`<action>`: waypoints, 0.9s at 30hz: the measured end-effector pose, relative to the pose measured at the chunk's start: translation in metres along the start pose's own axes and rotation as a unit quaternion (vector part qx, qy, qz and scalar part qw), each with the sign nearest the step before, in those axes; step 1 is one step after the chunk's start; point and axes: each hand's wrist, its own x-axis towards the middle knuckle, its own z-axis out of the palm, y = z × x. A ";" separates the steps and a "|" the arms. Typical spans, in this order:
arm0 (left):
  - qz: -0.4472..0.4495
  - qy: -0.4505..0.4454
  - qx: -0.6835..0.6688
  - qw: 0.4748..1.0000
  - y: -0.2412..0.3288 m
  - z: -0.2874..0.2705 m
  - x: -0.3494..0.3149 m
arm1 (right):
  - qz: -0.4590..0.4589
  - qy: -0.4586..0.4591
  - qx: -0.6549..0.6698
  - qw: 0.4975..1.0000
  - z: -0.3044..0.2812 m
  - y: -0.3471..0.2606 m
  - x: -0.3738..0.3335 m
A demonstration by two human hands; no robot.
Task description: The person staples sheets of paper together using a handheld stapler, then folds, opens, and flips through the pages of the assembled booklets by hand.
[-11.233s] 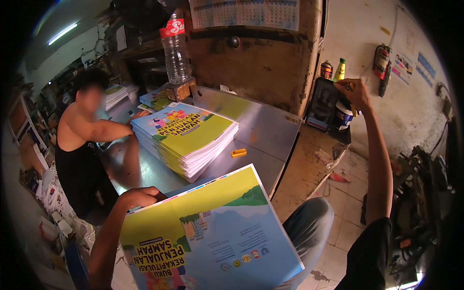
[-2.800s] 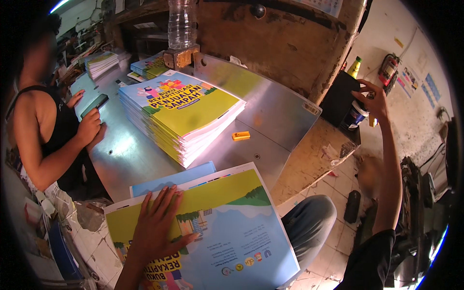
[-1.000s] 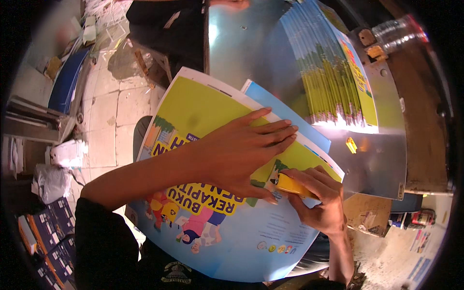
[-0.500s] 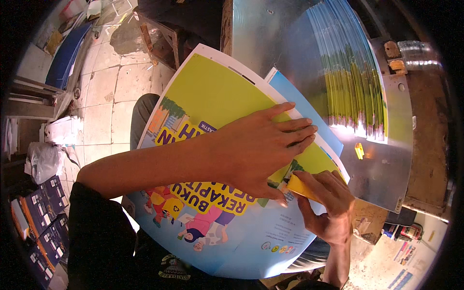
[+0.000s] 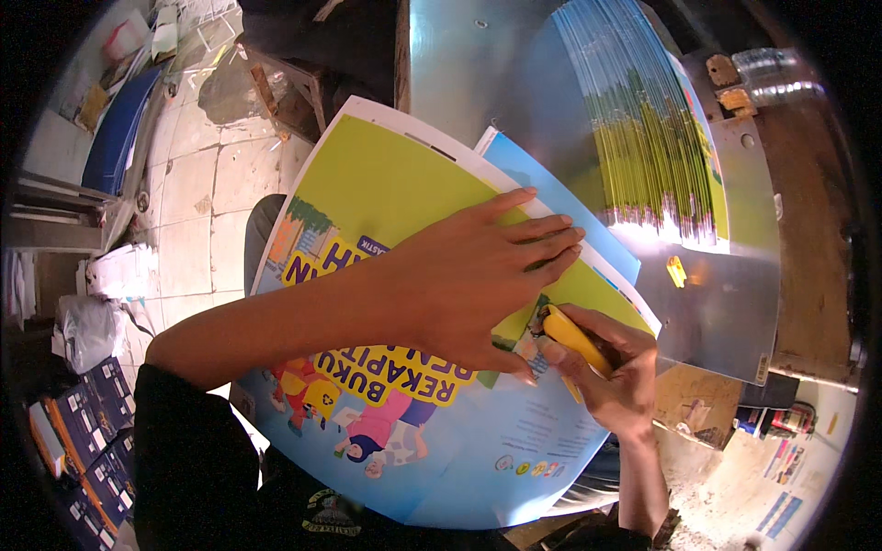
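Observation:
A large printed cover sheet [image 5: 386, 174], green and blue with cartoon figures, lies bowed across my lap. My left hand [image 5: 487, 275] rests flat on it, fingers spread toward its right-hand white margin. In my right hand [image 5: 602, 367] is a yellow stapler [image 5: 574, 340], its dark front end over the sheet close to my left fingers. My right fingers wrap around its body. Whether its jaws are pressed together cannot be made out. Beneath the sheet's upper right edge, a blue sheet or booklet [image 5: 551, 188] sticks out onto the metal table.
On the metal table [image 5: 717, 317] at the right lies a fanned row of booklets [image 5: 634, 129], with a small yellow object [image 5: 676, 272] below them. Stacked dark blue boxes [image 5: 101, 432] and a clear plastic bag [image 5: 87, 331] stand at the left. Tiled floor [image 5: 188, 202] stretches behind.
My right hand has turned and the stapler is tilted differently, showing more of its yellow body. My left hand keeps its place on the sheet. The whole view has shifted slightly.

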 end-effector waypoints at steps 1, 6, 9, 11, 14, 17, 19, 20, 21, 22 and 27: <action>0.006 -0.001 0.004 1.000 0.000 0.000 0.001 | 0.010 -0.015 0.020 1.000 -0.002 -0.001 0.001; -0.012 -0.012 -0.025 1.000 -0.001 -0.009 0.000 | -0.137 0.041 -0.182 0.973 -0.032 -0.002 0.006; -0.023 -0.005 -0.099 0.995 -0.002 -0.020 0.002 | -0.161 0.140 -0.306 0.928 -0.065 0.003 0.008; -0.002 0.020 -0.171 0.985 -0.003 -0.021 0.008 | -0.162 0.197 -0.341 0.905 -0.087 0.027 0.006; -0.005 -0.007 -0.235 0.972 -0.001 -0.023 0.010 | -0.164 0.213 -0.359 0.894 -0.108 0.065 0.002; -0.012 -0.020 -0.226 0.974 0.007 -0.029 0.013 | -0.242 0.286 -0.473 0.798 -0.119 0.054 -0.008; -0.059 -0.023 -0.219 0.974 0.007 -0.029 0.011 | -0.241 0.287 -0.399 0.837 -0.145 0.038 -0.028; -0.073 -0.019 -0.220 0.973 0.006 -0.029 0.008 | -0.246 0.263 -0.320 0.876 -0.159 0.034 -0.038; -0.063 -0.022 -0.220 0.973 0.006 -0.028 0.009 | -0.223 0.291 -0.326 0.872 -0.175 0.028 -0.060; -0.068 -0.016 -0.229 0.971 0.009 -0.026 0.013 | -0.195 0.320 -0.335 0.865 -0.193 0.022 -0.089; -0.084 -0.015 -0.229 0.970 0.017 -0.028 0.023 | -0.093 0.704 -0.342 0.616 -0.317 0.079 -0.185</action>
